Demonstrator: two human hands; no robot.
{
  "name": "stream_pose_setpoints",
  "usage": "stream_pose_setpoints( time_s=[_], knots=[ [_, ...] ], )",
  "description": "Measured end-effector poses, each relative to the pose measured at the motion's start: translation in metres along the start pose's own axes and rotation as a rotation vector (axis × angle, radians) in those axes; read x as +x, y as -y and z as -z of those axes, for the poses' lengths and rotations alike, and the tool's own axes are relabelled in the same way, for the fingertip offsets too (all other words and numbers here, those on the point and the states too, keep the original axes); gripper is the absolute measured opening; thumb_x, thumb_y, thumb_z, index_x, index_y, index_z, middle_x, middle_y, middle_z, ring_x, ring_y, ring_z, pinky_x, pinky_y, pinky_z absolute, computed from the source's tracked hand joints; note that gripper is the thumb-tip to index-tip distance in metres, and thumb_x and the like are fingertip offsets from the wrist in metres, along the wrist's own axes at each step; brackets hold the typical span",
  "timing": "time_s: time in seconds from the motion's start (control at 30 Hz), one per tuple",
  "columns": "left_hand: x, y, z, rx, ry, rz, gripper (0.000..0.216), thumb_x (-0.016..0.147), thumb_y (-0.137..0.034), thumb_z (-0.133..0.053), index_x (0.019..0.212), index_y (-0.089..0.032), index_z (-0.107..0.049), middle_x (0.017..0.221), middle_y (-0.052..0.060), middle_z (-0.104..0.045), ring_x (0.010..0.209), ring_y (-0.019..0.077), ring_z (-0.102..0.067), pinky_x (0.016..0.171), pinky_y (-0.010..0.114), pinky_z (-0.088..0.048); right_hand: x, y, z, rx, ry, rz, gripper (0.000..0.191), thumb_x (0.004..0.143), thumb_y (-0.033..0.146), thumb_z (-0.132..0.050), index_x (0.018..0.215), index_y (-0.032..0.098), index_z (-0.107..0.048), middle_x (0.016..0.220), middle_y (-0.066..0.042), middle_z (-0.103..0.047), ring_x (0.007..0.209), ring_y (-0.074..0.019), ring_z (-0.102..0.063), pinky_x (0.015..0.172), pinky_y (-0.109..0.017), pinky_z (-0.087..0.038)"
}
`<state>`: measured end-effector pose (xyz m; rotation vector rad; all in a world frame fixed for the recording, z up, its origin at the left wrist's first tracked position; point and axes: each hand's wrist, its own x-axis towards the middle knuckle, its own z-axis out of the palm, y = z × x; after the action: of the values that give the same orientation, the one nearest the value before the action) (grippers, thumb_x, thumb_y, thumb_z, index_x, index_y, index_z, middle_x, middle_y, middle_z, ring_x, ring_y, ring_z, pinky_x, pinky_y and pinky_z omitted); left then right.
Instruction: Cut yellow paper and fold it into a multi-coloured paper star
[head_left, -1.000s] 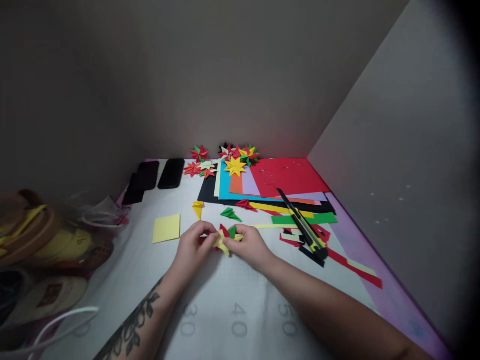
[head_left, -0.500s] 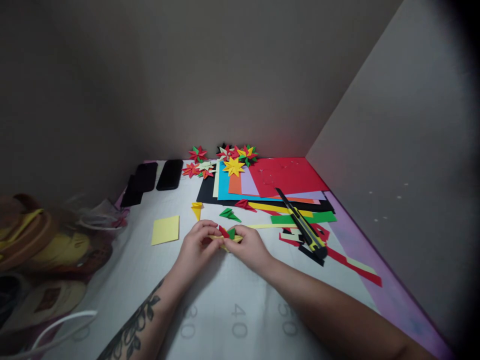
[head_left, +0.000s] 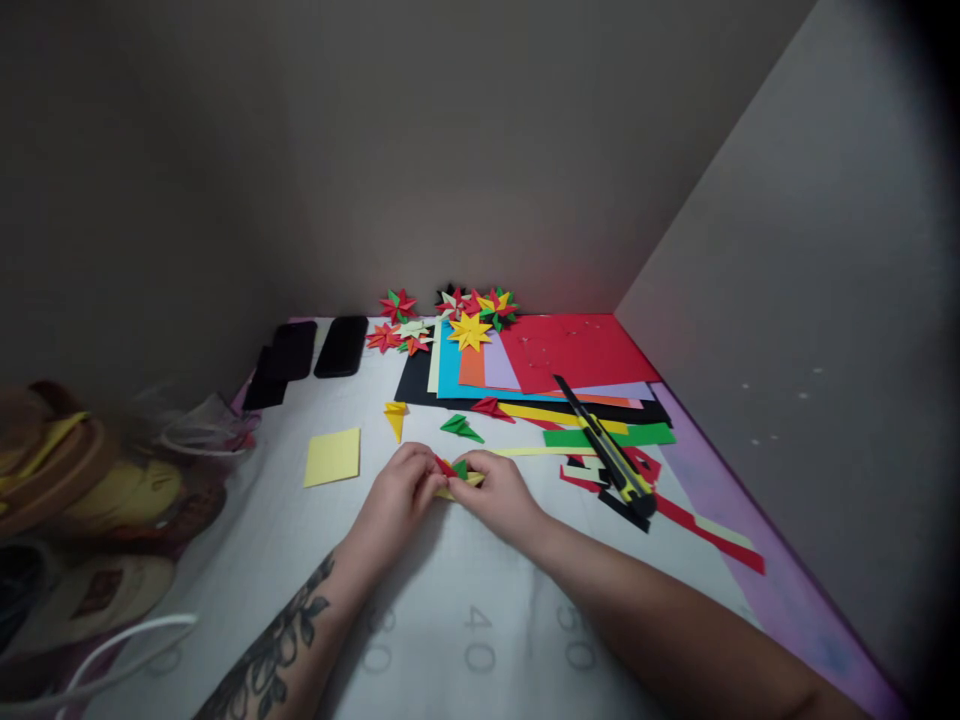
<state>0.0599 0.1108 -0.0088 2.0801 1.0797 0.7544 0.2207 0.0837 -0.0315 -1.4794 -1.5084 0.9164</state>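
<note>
Between both hands, just above the white sheet, is a small folded paper piece (head_left: 460, 470) in red, green and yellow. My left hand (head_left: 405, 485) pinches its left side, the fingertips on the red part. On its right, my right hand (head_left: 501, 490) grips the yellow part between thumb and fingers. The fingers cover much of the piece. Beyond the hands lie a yellow folded paper unit (head_left: 395, 420), a green folded unit (head_left: 461, 428) and a red folded unit (head_left: 493, 409). A pale yellow pad of square paper (head_left: 332, 457) lies left of my left hand.
A box cutter (head_left: 609, 450) rests on coloured paper strips (head_left: 675, 512) at the right. Stacked coloured sheets (head_left: 577, 355) and several folded paper stars (head_left: 470, 332) are at the back. A black phone (head_left: 341, 347) lies back left; bags and a white cable (head_left: 127, 640) fill the left side.
My left fingers have curled in closer around the red part, covering more of it. My right hand keeps nearly the same place. The view has shifted slightly.
</note>
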Motion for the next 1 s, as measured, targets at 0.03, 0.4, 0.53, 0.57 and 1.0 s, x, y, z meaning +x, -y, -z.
stream_pose_setpoints(
  time_s=[0.03,0.4,0.53,0.57,1.0],
  knots=[
    [0.000,-0.001,0.000,0.024,0.010,-0.002,0.015,0.088,-0.019,-0.047,0.077,-0.017,-0.058,0.091,0.006,-0.055,0.085,0.0171,-0.055,0.079,0.030,-0.045,0.000,0.000,0.000,-0.001,0.001,-0.001,0.011,0.074,0.024,-0.059,0.065,0.018,-0.061,0.065,0.002,-0.057,0.064,-0.0135,-0.050,0.059,-0.023,-0.037],
    [0.002,0.005,0.003,-0.053,-0.104,0.155,0.027,0.087,-0.032,-0.049,0.066,-0.018,-0.057,0.078,0.004,-0.058,0.077,0.0174,-0.056,0.072,0.028,-0.044,0.001,-0.007,0.001,0.181,0.030,-0.207,0.010,0.069,0.026,-0.061,0.066,0.017,-0.058,0.057,0.004,-0.056,0.051,-0.0105,-0.047,0.048,-0.020,-0.037],
    [0.002,0.004,0.003,-0.184,-0.241,0.265,0.022,0.083,-0.036,-0.054,0.072,-0.018,-0.059,0.077,0.002,-0.061,0.071,0.0152,-0.056,0.065,0.026,-0.044,0.004,-0.009,0.001,0.244,0.016,-0.252,0.011,0.069,0.028,-0.062,0.071,0.017,-0.061,0.057,0.003,-0.058,0.049,-0.0105,-0.049,0.046,-0.020,-0.037],
    [0.001,0.003,0.001,-0.268,-0.251,0.305,0.019,0.081,-0.036,-0.058,0.079,-0.018,-0.060,0.079,0.002,-0.062,0.070,0.0147,-0.057,0.064,0.025,-0.045,0.004,-0.009,0.001,0.254,0.017,-0.255,0.013,0.069,0.029,-0.063,0.071,0.017,-0.060,0.057,0.003,-0.057,0.049,-0.0104,-0.048,0.045,-0.020,-0.037],
    [0.002,-0.004,-0.007,-0.569,-0.147,0.511,0.026,0.071,-0.038,-0.069,0.076,-0.014,-0.061,0.059,-0.002,-0.060,0.053,0.0105,-0.054,0.052,0.020,-0.041,0.003,-0.005,0.005,0.325,0.049,-0.182,0.030,0.075,0.037,-0.059,0.058,0.020,-0.043,0.053,0.007,-0.041,0.048,-0.0090,-0.041,0.045,-0.020,-0.032]
  ],
)
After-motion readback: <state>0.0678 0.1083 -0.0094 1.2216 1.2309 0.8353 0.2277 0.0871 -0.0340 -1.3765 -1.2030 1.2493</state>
